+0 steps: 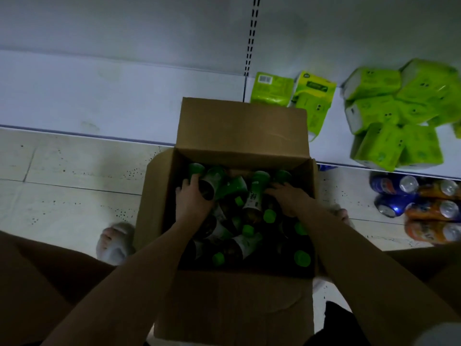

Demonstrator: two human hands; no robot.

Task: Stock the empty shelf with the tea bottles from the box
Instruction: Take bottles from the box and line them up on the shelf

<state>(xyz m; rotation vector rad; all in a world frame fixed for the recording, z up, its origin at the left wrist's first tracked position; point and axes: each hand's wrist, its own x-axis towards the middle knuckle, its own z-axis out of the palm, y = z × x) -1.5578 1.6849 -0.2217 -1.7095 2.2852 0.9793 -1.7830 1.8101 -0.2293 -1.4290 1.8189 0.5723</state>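
Both forearms reach down from the bottom edge into the open cardboard box, which sits on the tiled floor between the person's feet, far flap up against the shelf front. Left hand is curled round one tea bottle at the box's far-left side: fingers wrapped over the label, thumb side toward centre. That bottle lies tilted, long axis running roughly far-left to near-right, green cap end away from the camera, dark base toward the palm. Right hand lies palm-down on the bottles at far right, fingers bent forward among them; cannot tell whether they close on one, too dark. Remaining bottles are jumbled, not in rows: some upright with green caps facing up, others on their sides at mixed angles. White shelf directly beyond the box, left bay bare. Right bay holds green tissue packs, loosely piled. Soda cans, blue and orange, lie on the floor right of the box.
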